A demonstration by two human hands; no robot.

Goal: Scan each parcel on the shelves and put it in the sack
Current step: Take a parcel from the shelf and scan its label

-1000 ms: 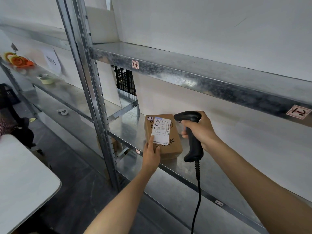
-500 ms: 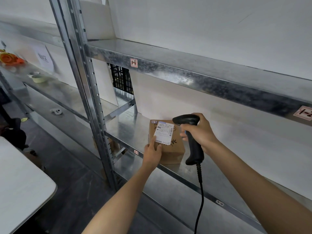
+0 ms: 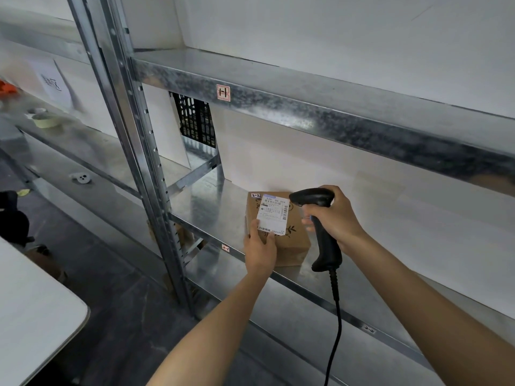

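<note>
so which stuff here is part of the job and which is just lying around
Job: parcel, gripped by left hand; scanner, in right hand; shelf.
Lying about: tape roll, black crate, white table, paper sign.

label [image 3: 274, 214] print: unreadable | scanner cable [image 3: 338, 324]: cut off, bottom edge

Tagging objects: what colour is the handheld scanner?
The scanner is plain black; it shows best in the head view.
</note>
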